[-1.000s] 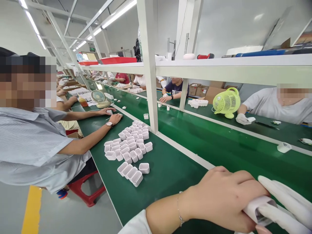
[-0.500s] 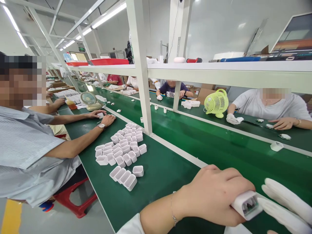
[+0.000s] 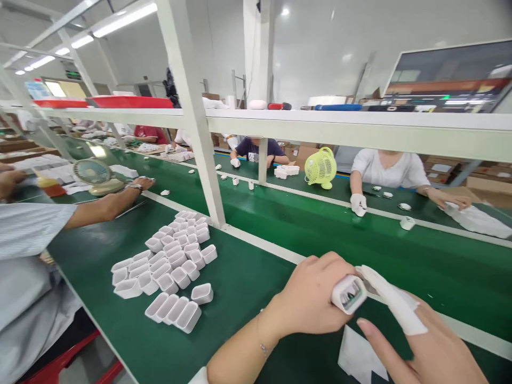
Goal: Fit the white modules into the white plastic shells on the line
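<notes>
My left hand [image 3: 310, 296] is closed around a small white plastic housing [image 3: 338, 298], its open end facing me. Inside that end a bit of green circuit board and some metal parts [image 3: 351, 294] show. My right hand [image 3: 432, 336] wears white coverings on its outstretched fingers. Those fingertips reach the far side of the housing; whether they touch it I cannot tell. The right thumb is bare and held apart, below the housing. A white sheet or cloth piece [image 3: 358, 354] lies under the hands on the green bench [image 3: 240, 330].
Many white open housings [image 3: 172, 256] cluster on the bench to the left. A green conveyor belt [image 3: 288, 229] runs behind a white rail and post [image 3: 196, 117]. Across it are a yellow-green fan [image 3: 320, 168] and co-workers. Another co-worker's arm [image 3: 108, 205] reaches in at left.
The view has swung right, so the hands sit further left. My right hand shows more fully, thumb included. The left co-worker's arm now reaches toward the belt.
</notes>
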Motion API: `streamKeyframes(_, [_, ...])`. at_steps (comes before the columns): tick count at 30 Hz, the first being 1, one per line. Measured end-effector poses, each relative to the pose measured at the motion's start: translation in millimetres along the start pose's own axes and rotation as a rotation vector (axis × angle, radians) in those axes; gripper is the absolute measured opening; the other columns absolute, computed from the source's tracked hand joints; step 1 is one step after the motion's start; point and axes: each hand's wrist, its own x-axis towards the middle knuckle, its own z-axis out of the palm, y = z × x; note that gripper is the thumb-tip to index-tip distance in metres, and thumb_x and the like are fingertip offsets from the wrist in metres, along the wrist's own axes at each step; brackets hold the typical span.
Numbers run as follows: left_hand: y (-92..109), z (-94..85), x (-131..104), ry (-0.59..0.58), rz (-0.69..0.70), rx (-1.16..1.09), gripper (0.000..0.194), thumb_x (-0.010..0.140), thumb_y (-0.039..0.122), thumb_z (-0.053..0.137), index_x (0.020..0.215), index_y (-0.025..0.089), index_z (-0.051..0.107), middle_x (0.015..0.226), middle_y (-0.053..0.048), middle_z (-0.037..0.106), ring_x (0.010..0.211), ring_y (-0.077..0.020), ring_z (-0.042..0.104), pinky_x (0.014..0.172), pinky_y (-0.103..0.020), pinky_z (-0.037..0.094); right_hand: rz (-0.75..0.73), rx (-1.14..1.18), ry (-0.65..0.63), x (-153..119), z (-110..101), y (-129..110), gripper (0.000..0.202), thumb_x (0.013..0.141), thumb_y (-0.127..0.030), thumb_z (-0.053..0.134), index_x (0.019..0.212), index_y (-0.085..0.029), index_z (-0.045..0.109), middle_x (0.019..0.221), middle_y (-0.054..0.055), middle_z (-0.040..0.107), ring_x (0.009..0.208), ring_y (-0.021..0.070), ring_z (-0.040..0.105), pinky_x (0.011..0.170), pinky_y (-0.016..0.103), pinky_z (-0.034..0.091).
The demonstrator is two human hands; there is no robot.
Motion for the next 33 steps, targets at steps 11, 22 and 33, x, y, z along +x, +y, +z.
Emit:
streamKeyframes(11, [-8,7.1,3,-0.042,-0.156,-0.103,0.022,0.073,0.011,0.052,0.092,0.023,0.051,0.093,-0.002,0.057,0.08,-0.0169,0.054,0.072,-0.028,0.042,0.372,-0.066,-0.099,-36,-47,47,0.056,0.094,-0.057,0.043,0.137,-0.023,0.047,0.084,0.006,0.067,0.073,0.0234,0.066,0.056,0.033,0.055])
streamKeyframes(22, [-167,101.2,39,-0.075,-0.549,-0.259,0.044,0.078,0.049,0.055,0.108,0.021,0.037,0.097,-0.005,0.057,0.08,-0.0195,0.058,0.073,-0.032,0.047,0.689,-0.079,-0.022,-53,-90,38,0.05,0.096,-0.051,0.038,0.137,-0.024,0.051,0.115,0.005,0.067,0.107,0.0245,0.064,0.082,0.038,0.059])
streamKeyframes(33, [-224,117.2,57,-0.119,-0.55,-0.039,0.048,0.063,0.059,0.059,0.09,0.021,0.05,0.08,-0.004,0.064,0.08,-0.0264,0.064,0.071,-0.036,0.052,0.656,0.045,-0.098,-37,-90,38,0.049,0.097,-0.039,0.038,0.139,-0.017,0.049,0.116,0.01,0.066,0.107,0.026,0.062,0.089,0.044,0.056])
